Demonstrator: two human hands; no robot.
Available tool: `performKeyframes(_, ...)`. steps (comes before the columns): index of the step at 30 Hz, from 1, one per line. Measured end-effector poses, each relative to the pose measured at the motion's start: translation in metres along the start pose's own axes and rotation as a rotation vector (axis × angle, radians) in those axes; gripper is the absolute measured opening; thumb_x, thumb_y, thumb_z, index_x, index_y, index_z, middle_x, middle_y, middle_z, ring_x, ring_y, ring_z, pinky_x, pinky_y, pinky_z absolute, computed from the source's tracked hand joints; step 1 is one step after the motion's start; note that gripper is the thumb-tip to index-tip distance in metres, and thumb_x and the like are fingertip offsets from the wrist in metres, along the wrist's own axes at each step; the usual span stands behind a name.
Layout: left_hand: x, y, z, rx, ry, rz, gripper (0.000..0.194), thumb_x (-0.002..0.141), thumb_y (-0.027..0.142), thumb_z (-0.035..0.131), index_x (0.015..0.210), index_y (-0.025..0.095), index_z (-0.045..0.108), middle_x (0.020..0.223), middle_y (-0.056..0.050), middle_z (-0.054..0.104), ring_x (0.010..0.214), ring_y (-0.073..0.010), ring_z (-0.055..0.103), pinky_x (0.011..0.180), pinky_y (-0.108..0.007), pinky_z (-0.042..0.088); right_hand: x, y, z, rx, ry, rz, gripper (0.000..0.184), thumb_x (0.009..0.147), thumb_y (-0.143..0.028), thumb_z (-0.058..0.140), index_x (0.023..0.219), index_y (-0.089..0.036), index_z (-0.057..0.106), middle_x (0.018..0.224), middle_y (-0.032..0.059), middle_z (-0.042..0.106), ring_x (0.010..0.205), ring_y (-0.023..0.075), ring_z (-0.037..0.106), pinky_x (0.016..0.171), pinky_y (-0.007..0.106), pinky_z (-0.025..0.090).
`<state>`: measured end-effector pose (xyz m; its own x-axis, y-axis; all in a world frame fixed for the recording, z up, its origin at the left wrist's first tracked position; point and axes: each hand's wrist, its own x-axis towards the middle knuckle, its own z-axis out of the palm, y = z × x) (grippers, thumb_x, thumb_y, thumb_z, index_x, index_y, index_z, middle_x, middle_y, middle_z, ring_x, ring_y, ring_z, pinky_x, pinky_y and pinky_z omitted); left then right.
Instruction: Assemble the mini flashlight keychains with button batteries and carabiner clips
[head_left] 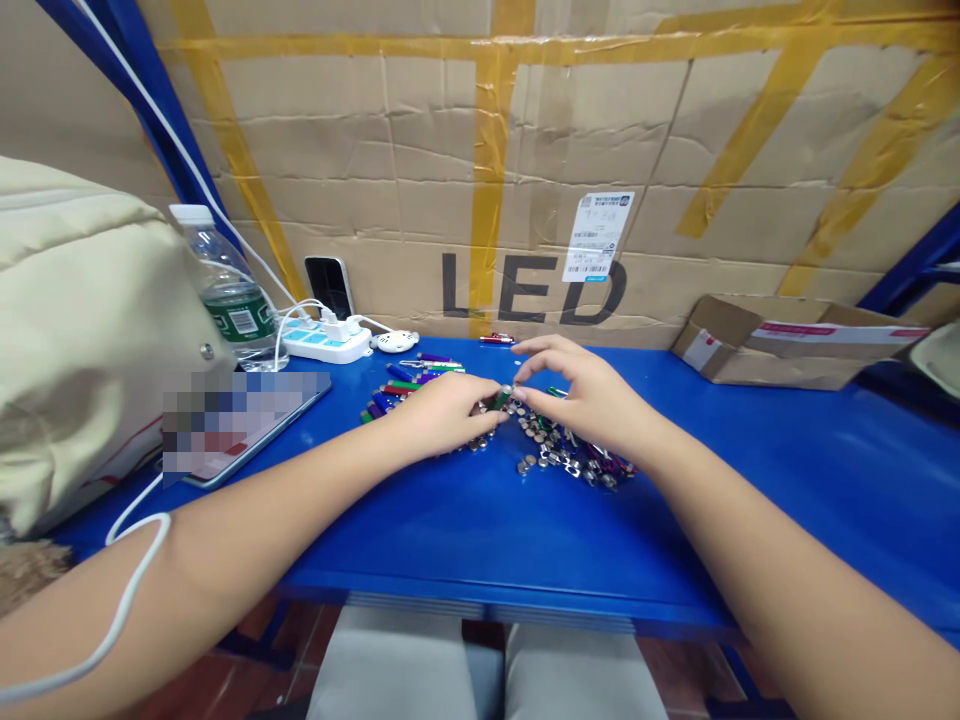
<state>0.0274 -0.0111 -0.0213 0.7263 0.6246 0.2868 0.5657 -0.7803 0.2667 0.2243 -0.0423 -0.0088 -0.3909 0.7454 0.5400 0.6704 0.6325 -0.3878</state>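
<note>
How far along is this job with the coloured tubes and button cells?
Some looks done: a group of coloured tubes lies apart on the blue table. In hand: a green tube sits at the fingertips of the left hand and right hand. Left: a loose heap of button cells and small metal parts lies by the hands.

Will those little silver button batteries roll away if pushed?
Lying flat, the button batteries would probably slide, not roll, since they look like thin discs. The shiny blue table may help them skid. Stood on edge, they might roll.
</note>
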Motion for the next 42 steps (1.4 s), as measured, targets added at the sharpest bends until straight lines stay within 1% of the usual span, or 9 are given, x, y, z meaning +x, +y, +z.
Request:
performKeyframes(7, 0.0, -0.002, 0.004, 0.015, -0.001, 0.014, 0.021, 0.088, 0.031, 0.05, 0.089, 0.016, 0.064, 0.084, -0.006, 0.068, 0.076, -0.0186, 0.06, 0.066, -0.026, 0.039, 0.0, -0.006, 0.006, 0.033, -0.043, 0.013, 0.008, 0.082, -0.026, 0.057, 0.085, -0.02, 0.062, 0.123, 0.0085, 0.057, 0.12, 0.0225, 0.05, 0.099, 0.04, 0.039)
performKeyframes(13, 0.0, 0.002, 0.0, 0.016, -0.003, -0.013, 0.022, 0.088, 0.032, 0.05, 0.08, 0.016, 0.061, 0.073, -0.003, 0.064, 0.067, -0.0154, 0.055, 0.06, -0.024, 0.034, 0.0, 0.004, -0.002, -0.018, -0.035, -0.008, 0.015, 0.081, -0.03, 0.059, 0.093, -0.02, 0.063, 0.117, 0.0089, 0.06, 0.114, 0.0231, 0.053, 0.098, 0.041, 0.04)
performKeyframes(15, 0.0, 0.003, -0.001, 0.034, -0.01, -0.026, 0.023, 0.088, 0.033, 0.051, 0.075, 0.016, 0.058, 0.069, -0.001, 0.061, 0.064, -0.0145, 0.053, 0.058, -0.023, 0.032, -0.001, 0.009, -0.007, -0.082, -0.084, 0.015, 0.012, 0.082, -0.029, 0.058, 0.088, -0.021, 0.064, 0.115, 0.0083, 0.061, 0.113, 0.0229, 0.054, 0.098, 0.04, 0.04)
performKeyframes(18, 0.0, 0.004, -0.002, 0.052, -0.016, -0.031, 0.025, 0.087, 0.034, 0.051, 0.07, 0.016, 0.054, 0.066, 0.0, 0.058, 0.062, -0.0139, 0.051, 0.058, -0.023, 0.031, -0.003, 0.016, -0.012, -0.198, -0.23, 0.125, 0.01, 0.08, -0.028, 0.058, 0.079, -0.021, 0.065, 0.11, 0.0082, 0.061, 0.109, 0.0246, 0.055, 0.096, 0.04, 0.041)
performKeyframes(22, 0.001, 0.003, -0.002, 0.078, -0.019, -0.035, 0.026, 0.087, 0.035, 0.051, 0.069, 0.016, 0.053, 0.065, -0.001, 0.057, 0.062, -0.0142, 0.05, 0.057, -0.023, 0.03, -0.005, 0.019, -0.008, -0.278, -0.372, 0.233, 0.014, 0.077, -0.032, 0.06, 0.072, -0.021, 0.067, 0.108, 0.0086, 0.062, 0.102, 0.0263, 0.057, 0.094, 0.041, 0.042)
performKeyframes(26, 0.001, 0.003, -0.001, 0.088, -0.012, -0.03, 0.027, 0.087, 0.036, 0.05, 0.07, 0.016, 0.053, 0.068, -0.001, 0.059, 0.063, -0.0147, 0.051, 0.056, -0.024, 0.03, -0.005, 0.018, -0.001, -0.291, -0.384, 0.233, 0.016, 0.077, -0.032, 0.059, 0.072, -0.021, 0.069, 0.111, 0.0089, 0.061, 0.102, 0.0262, 0.057, 0.093, 0.04, 0.043)
performKeyframes(31, 0.0, 0.002, 0.0, 0.091, -0.011, -0.021, 0.026, 0.088, 0.036, 0.05, 0.071, 0.016, 0.054, 0.07, -0.002, 0.06, 0.065, -0.0152, 0.052, 0.057, -0.024, 0.03, -0.006, 0.014, 0.001, -0.303, -0.397, 0.219, 0.021, 0.078, -0.041, 0.059, 0.075, -0.023, 0.07, 0.115, 0.0077, 0.06, 0.104, 0.0276, 0.056, 0.091, 0.042, 0.044)
performKeyframes(39, 0.0, 0.002, 0.0, 0.108, -0.024, -0.016, 0.027, 0.088, 0.036, 0.049, 0.071, 0.016, 0.053, 0.068, -0.002, 0.059, 0.064, -0.015, 0.052, 0.057, -0.024, 0.03, -0.004, 0.012, 0.001, -0.321, -0.391, 0.191, 0.015, 0.081, -0.026, 0.057, 0.081, -0.021, 0.071, 0.119, 0.0076, 0.059, 0.107, 0.0269, 0.055, 0.093, 0.04, 0.044)
performKeyframes(42, 0.0, 0.001, 0.001, 0.12, -0.023, 0.001, 0.026, 0.088, 0.036, 0.048, 0.074, 0.016, 0.056, 0.071, -0.003, 0.061, 0.066, -0.0157, 0.053, 0.058, -0.025, 0.031, -0.004, 0.012, 0.001, -0.313, -0.409, 0.195, 0.014, 0.08, -0.027, 0.059, 0.08, -0.021, 0.071, 0.118, 0.0073, 0.06, 0.106, 0.026, 0.056, 0.092, 0.038, 0.044)
